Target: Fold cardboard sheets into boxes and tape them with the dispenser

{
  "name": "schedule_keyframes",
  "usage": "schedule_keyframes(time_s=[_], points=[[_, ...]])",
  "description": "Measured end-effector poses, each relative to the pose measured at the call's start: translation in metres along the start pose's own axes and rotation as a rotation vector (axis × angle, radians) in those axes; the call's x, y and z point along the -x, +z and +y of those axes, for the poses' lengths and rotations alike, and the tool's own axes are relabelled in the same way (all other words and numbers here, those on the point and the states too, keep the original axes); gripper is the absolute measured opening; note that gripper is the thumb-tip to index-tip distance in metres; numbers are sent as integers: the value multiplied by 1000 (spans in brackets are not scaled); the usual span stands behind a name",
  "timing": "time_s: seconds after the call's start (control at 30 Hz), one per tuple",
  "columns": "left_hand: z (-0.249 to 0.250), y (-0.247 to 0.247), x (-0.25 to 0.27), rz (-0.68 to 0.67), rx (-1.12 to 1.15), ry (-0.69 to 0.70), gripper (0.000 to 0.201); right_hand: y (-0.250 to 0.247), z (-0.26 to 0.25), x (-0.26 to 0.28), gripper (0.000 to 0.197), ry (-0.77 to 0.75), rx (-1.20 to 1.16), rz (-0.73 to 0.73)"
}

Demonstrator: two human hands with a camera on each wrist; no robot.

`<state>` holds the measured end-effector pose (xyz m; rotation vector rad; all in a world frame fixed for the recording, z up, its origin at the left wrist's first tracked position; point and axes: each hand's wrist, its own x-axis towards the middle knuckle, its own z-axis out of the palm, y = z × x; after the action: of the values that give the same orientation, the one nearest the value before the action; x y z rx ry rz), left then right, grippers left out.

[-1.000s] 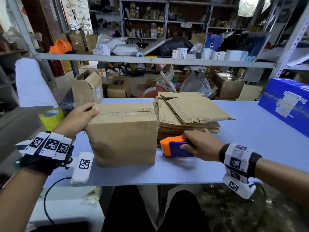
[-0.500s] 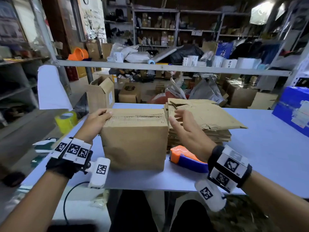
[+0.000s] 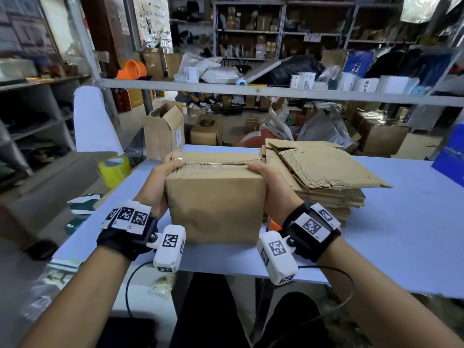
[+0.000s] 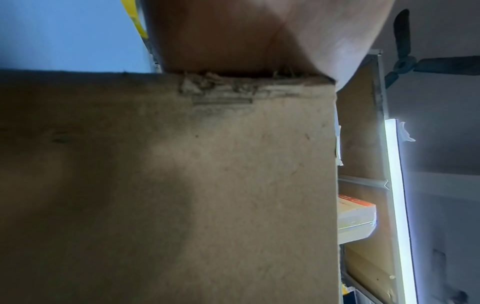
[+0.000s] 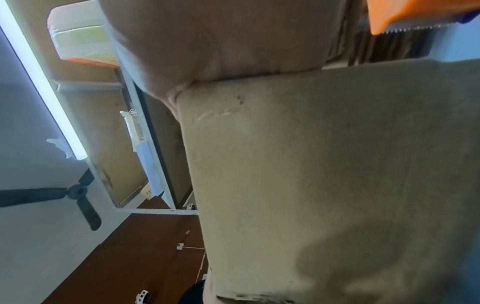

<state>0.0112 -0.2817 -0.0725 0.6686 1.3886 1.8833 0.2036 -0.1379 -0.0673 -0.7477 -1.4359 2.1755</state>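
A closed brown cardboard box (image 3: 216,202) stands on the light blue table (image 3: 401,234) in front of me. My left hand (image 3: 163,172) grips its upper left corner, fingers curled over the top edge. My right hand (image 3: 266,179) holds the upper right edge, thumb on top. Along the box top runs a rough seam. The left wrist view shows the box side (image 4: 182,185) under my palm (image 4: 246,35). The orange and blue tape dispenser (image 3: 272,225) lies on the table behind my right wrist, mostly hidden; its toothed orange end (image 5: 405,14) shows in the right wrist view.
A stack of flat cardboard sheets (image 3: 326,169) lies right of the box, touching it. A yellow tape roll (image 3: 114,169) sits off the table's left edge. A blue carton (image 3: 452,156) is at the far right. An open carton (image 3: 164,131) stands behind the table.
My right hand let go of the tape dispenser, rose, and came onto the box's right top edge. My left hand stayed on the left corner. The dispenser stays on the table.
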Motion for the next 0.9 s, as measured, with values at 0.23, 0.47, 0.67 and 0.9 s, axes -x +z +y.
schedule_keyframes(time_s=[0.23,0.47,0.67,0.9], points=[[-3,-9,13,-140,-73,-41,38,-13,11,5,72,31,98,-100],[27,-26,15,-22,-748,11,39,-13,-8,19,50,-48,480,89],[67,-47,23,57,-687,266,54,20,-45,36,34,-231,455,-44],[63,-66,-12,112,-460,366,40,45,-51,7,61,-480,314,73]])
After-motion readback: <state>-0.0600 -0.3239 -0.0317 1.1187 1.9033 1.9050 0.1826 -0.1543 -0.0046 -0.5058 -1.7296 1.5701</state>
